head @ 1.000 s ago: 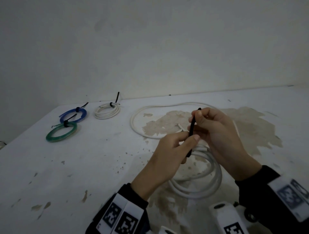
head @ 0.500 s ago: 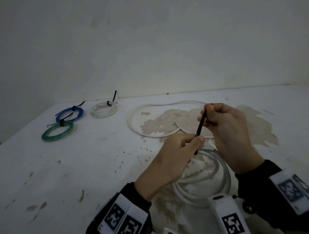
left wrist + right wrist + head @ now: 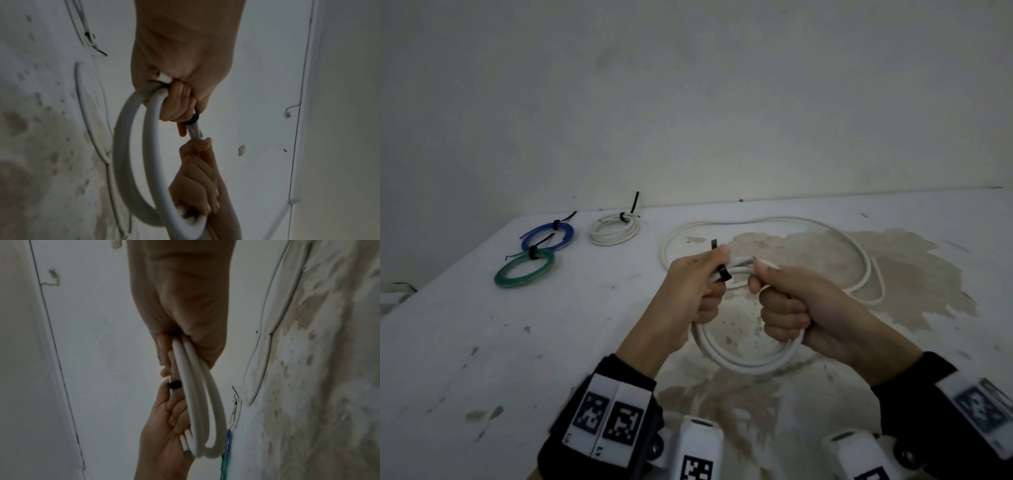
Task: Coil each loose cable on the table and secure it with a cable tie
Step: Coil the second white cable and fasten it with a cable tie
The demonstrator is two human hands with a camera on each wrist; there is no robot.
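Observation:
A thick white cable coil (image 3: pixel 748 359) hangs a little above the table between both hands. My left hand (image 3: pixel 705 291) grips its left side, thumb beside a black cable tie (image 3: pixel 723 273) wrapped round the strands, the tie's tail pointing up. My right hand (image 3: pixel 780 305) is fisted round the coil's right side. In the left wrist view the left hand (image 3: pixel 180 104) holds the coil (image 3: pixel 127 162) at the tie (image 3: pixel 193 121). In the right wrist view the right hand (image 3: pixel 180 340) clasps the coil (image 3: pixel 197 402) above the tie (image 3: pixel 174 384).
A thin loose white cable (image 3: pixel 825 228) loops on the stained table (image 3: pixel 482 342) behind my hands. At the back left lie three tied coils: blue (image 3: pixel 566 230), green (image 3: pixel 524 272) and white (image 3: pixel 614 233). The wall runs close behind.
Both hands were drawing the black tie upward over the coil lying on the table. Now they grip the coil itself, raised off the table, with the tie wrapped round it.

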